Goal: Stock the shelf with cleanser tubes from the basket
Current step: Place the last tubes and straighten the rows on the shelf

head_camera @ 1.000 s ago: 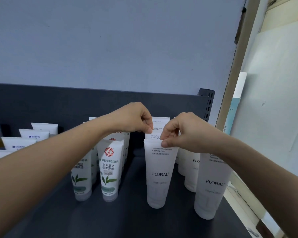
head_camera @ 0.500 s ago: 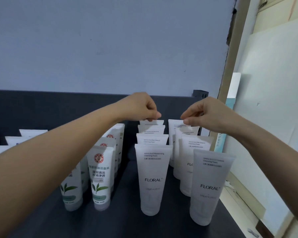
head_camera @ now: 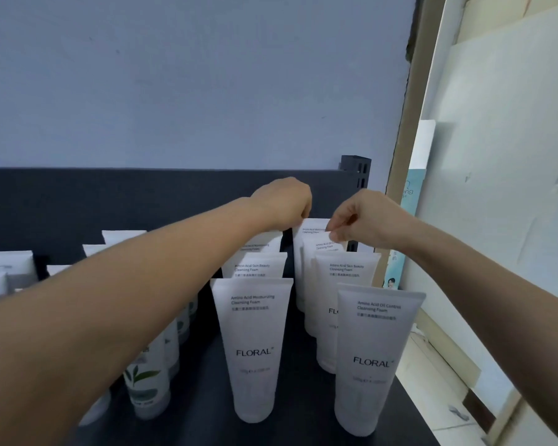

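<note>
The step in hand looks like squaring up the back of the right-hand row of cleanser tubes on the dark shelf (head_camera: pixel 190 420). The left hand (head_camera: pixel 284 204) sits curled at the top left corner of the rear FLORAL tube (head_camera: pixel 313 227). Its fingertips are hidden, so I cannot tell whether that grip is closed on the seam or merely resting against it. The right hand (head_camera: pixel 364 220) has a narrow grip, thumb and forefinger pinching the crimped top of the next tube (head_camera: pixel 319 249) forward. To do this well, steer each tube by its flat seam and keep it upright on its cap, just clear of its neighbours, since a nudge could topple the row. The shelf holds two FLORAL rows, three tubes showing behind the left front tube (head_camera: pixel 253 349) and four in the right row, plus green-leaf tubes (head_camera: pixel 145 381) further left. All are opaque, so their fill cannot be judged. The basket is out of view.
</note>
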